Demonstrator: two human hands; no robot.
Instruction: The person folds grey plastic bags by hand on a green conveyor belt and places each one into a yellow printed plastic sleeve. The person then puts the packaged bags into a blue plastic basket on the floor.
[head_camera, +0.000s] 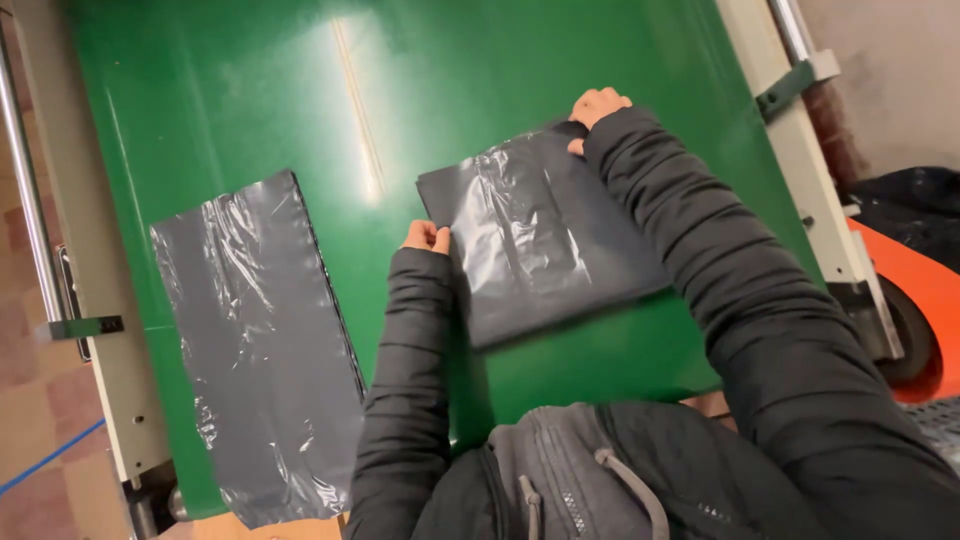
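While the left hand (426, 237) is curled into a loose fist pinching the near left edge of a folded grey plastic bag (535, 235), the right hand (596, 107) is likewise closed, its fingers gripping the bag's far right corner. Both arms wear dark padded sleeves, and the right sleeve (720, 270) lies across the bag's right side, hiding that edge. Held between the two hands, the folded bag lies flat on the green counter (240, 90), somewhat right of its middle, its glossy surface wrinkled and catching light. Well apart to the left, a second grey plastic bag (262, 345) lies unfolded and long, its near end hanging just over the counter's front edge. A pale metal frame (800, 150) borders the counter on the right, and beyond it sits an orange machine part (925, 300).
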